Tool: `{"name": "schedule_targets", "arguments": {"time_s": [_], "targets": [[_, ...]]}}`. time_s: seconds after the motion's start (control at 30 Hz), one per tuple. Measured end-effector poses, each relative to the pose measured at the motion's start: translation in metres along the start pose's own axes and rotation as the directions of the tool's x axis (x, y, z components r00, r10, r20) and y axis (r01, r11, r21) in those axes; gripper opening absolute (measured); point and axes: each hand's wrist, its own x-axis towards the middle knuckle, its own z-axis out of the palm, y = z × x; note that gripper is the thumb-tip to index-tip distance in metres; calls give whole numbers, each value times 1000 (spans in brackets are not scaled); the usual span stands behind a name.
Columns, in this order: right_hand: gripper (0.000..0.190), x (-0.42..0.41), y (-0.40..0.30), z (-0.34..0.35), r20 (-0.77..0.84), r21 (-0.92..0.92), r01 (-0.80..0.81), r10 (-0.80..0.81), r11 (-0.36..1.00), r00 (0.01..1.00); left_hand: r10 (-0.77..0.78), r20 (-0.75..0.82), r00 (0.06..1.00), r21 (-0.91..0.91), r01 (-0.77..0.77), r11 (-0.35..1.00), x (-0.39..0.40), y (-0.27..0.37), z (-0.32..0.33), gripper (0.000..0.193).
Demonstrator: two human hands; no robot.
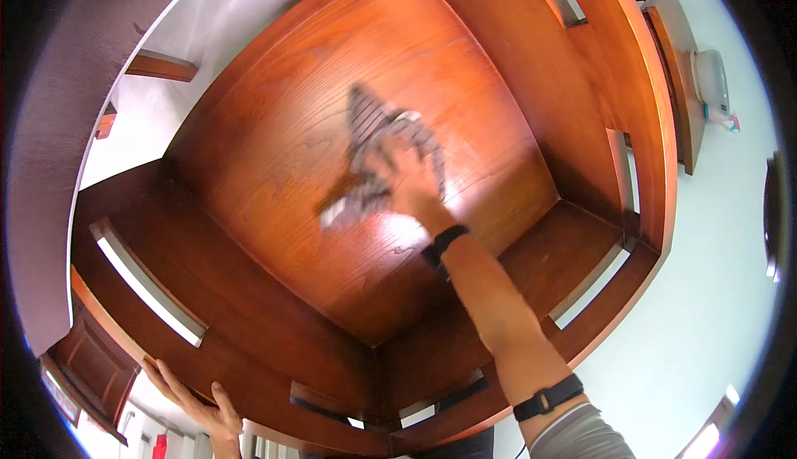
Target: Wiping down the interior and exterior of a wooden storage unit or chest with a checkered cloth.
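Observation:
My right hand (405, 176) presses a crumpled dark striped cloth (367, 116) against the flat wooden panel (299, 104) inside a glossy reddish-brown wooden frame with slotted sides. Hand and cloth are blurred. One end of the cloth sticks out above the fingers, and another part, with a pale patch, lies to the lower left. Black bands circle the wrist and the forearm of that arm. At the lower left, my left hand (199, 403) rests at the outer edge of the wooden side wall (236, 365), its fingers spread and no object visible in it.
Slotted wooden walls (535, 79) surround the panel. A dark, pale-edged surface (75, 85) curves along the left. A wooden cabinet (685, 85) at the upper right bears a pale rounded container (712, 79) and a spray bottle (725, 118). A red item (160, 446) is at the lower left.

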Motion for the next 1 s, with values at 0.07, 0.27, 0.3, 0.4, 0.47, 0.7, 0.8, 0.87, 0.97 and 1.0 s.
{"name": "schedule_targets", "arguments": {"time_s": [0.07,0.27,0.3,0.4,0.47,0.7,0.8,0.87,0.97,1.0], "targets": [[92,23,24,-32,-60,-40,-330,328,943,943,-10,14,1000,14,10,1000,-1,-9,-3,80],[90,1,112,-67,-139,122,-800,808,588,572,-64,41,997,-37,65,997,-5,-11,-1,80],[92,-10,113,-57,-144,121,-806,813,580,563,-71,46,996,-32,72,997,-6,-13,-2,80],[96,-44,79,-26,-147,111,-791,797,602,586,-74,61,995,-18,76,997,-2,-15,-10,80],[99,-73,51,-9,-112,76,-702,705,709,700,-103,61,993,-33,105,994,-12,-5,-11,80],[92,-116,-59,23,272,-108,-73,100,991,957,-119,90,989,-63,125,990,-10,0,-21,77],[83,-105,-54,37,319,-59,321,-287,945,903,-115,98,989,-67,122,990,-9,2,-23,77],[75,-70,-52,17,509,-45,525,-432,850,744,-125,102,987,-50,131,990,-10,-1,-29,77],[81,-13,-17,-20,401,-164,543,-447,824,799,-144,114,983,-33,149,988,-10,3,-28,77],[78,9,-14,-34,353,-302,439,-329,846,876,-157,130,979,-2,159,987,-11,3,-30,77]]}}
